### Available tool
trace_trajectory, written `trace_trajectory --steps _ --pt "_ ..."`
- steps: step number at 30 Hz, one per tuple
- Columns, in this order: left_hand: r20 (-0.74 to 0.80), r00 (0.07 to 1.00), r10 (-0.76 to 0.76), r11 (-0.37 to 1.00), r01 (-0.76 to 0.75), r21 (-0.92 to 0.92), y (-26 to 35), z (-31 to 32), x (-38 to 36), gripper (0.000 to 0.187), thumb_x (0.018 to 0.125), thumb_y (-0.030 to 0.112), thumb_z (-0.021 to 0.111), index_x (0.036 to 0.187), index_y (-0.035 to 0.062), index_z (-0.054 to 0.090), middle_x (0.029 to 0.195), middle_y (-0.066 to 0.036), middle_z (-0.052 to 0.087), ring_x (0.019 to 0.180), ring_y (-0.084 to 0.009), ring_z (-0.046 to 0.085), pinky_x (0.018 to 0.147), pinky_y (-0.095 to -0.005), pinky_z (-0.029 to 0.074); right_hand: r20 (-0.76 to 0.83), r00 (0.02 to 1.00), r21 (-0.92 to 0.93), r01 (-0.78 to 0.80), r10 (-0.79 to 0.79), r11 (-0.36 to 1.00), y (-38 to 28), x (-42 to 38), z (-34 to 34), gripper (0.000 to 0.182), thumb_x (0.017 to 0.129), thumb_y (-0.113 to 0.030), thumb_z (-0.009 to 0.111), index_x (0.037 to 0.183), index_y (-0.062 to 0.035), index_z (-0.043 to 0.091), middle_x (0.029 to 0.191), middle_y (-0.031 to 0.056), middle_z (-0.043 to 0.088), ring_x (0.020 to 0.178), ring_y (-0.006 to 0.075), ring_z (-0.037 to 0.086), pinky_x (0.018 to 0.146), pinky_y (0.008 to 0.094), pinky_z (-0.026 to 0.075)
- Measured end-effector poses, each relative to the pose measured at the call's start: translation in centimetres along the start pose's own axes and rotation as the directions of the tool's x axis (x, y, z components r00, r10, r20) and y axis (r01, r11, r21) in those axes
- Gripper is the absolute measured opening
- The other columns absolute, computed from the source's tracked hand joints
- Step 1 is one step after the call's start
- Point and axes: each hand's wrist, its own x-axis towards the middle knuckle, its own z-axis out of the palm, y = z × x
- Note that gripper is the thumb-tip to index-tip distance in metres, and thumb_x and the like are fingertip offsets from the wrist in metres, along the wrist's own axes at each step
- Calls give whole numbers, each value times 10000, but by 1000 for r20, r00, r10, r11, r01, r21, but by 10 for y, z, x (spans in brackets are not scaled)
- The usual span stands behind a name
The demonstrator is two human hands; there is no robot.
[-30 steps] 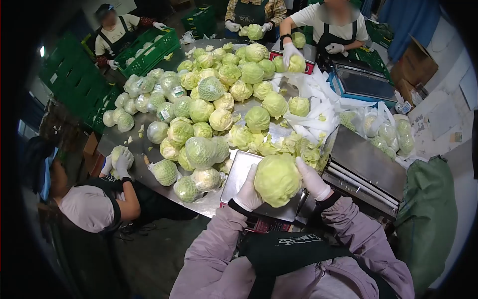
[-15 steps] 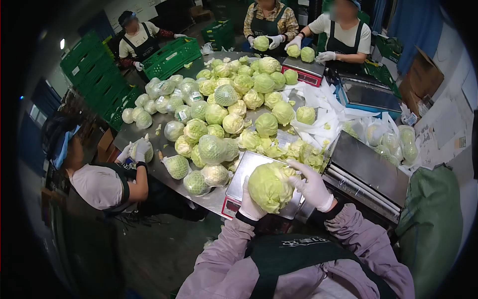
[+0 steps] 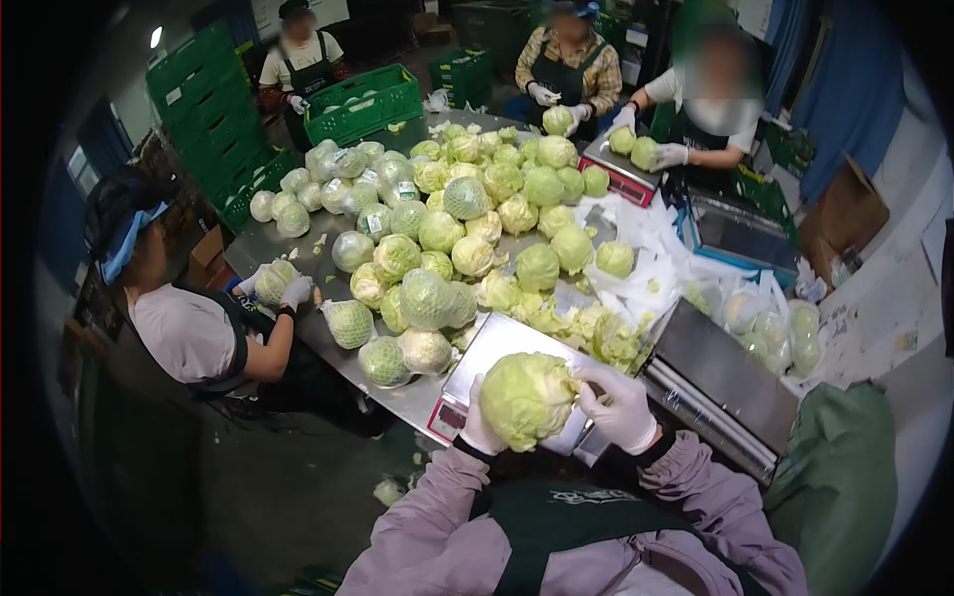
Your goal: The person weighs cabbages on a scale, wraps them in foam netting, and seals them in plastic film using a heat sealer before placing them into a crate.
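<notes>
A large light-green cabbage [image 3: 527, 400] is held up over the metal plate of a red-framed scale [image 3: 487, 350]. My left hand [image 3: 481, 422], in a white glove, is wrapped round its left side. With gloved fingers pressed together, my right hand [image 3: 620, 407] pinches the leaf edge on the cabbage's upper right. Just beyond the scale lie loose leaves [image 3: 604, 333] and a heap of cabbages [image 3: 442, 230], some of them in netting or clear wrap.
A roller-edged metal machine [image 3: 715, 382] stands at my right, with bagged cabbages [image 3: 770, 333] behind it. One co-worker [image 3: 189, 328] is at the left; others stand across the table by a green crate [image 3: 364, 104] and a second scale [image 3: 616, 174].
The camera view has shifted. My hands and the cabbage sit slightly lower and farther left, and the cabbage is turned a little. The co-worker at the left now shows the held cabbage more fully.
</notes>
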Motion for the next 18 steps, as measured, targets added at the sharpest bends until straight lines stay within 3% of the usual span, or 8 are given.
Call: trace_trajectory --steps 4,6,8,10,12,13,16,18 --pt "35 999 -9 993 13 -116 4 15 7 559 974 415 316 1367 18 353 1360 -200 445 1223 -344 475 1027 -475 404 181 902 530 -426 393 733 20 -1 1 168 898 12 526 1055 32 582 965 59 641 778 100 610 714 245 502" --pt "61 989 135 897 -148 417 3 21 12 460 984 304 352 1329 0 377 1289 -201 491 1154 -320 524 973 -447 454 229 829 570 -539 511 620 26 4 2 154 915 -18 507 1048 31 567 932 71 636 784 132 634 719 266 517" --pt "-68 998 -14 982 1 -187 6 19 7 412 974 238 410 1303 -8 386 1223 -191 527 1092 -307 556 915 -419 491 226 852 567 -509 472 648 27 9 3 146 918 -38 503 1038 28 552 905 86 633 763 162 647 703 282 530" --pt "3 999 41 997 -41 64 4 10 20 424 978 255 403 1320 5 375 1208 -176 536 1068 -291 559 873 -410 508 188 870 588 -471 456 657 29 18 2 145 920 -61 511 1030 26 551 909 98 634 756 177 651 696 294 536" --pt "79 988 130 522 -136 842 6 8 25 754 906 639 298 1420 87 298 1417 -177 371 1284 -340 397 1071 -499 336 163 810 713 -491 563 500 53 16 8 165 926 -104 518 1036 17 542 920 99 634 761 193 657 693 309 544" --pt "90 976 196 843 -215 493 2 3 25 573 949 441 420 1366 54 348 1333 -171 455 1196 -316 487 1017 -464 414 186 790 803 -465 584 373 70 16 5 241 940 -169 513 1093 17 528 981 99 628 868 207 652 740 324 543" --pt "8 999 -50 908 48 -416 9 6 28 494 920 185 541 1351 38 352 1309 -167 477 1151 -281 528 966 -417 467 -29 705 864 -339 708 373 123 31 1 295 931 -173 542 1143 27 497 1056 109 570 907 210 627 752 317 541" --pt "-1 998 66 997 -66 -29 12 5 26 521 927 307 459 1366 52 341 1326 -181 459 1171 -319 503 961 -470 456 -120 646 710 -474 754 520 140 33 -6 354 926 -183 555 1203 23 475 1080 103 561 927 195 614 755 292 527"
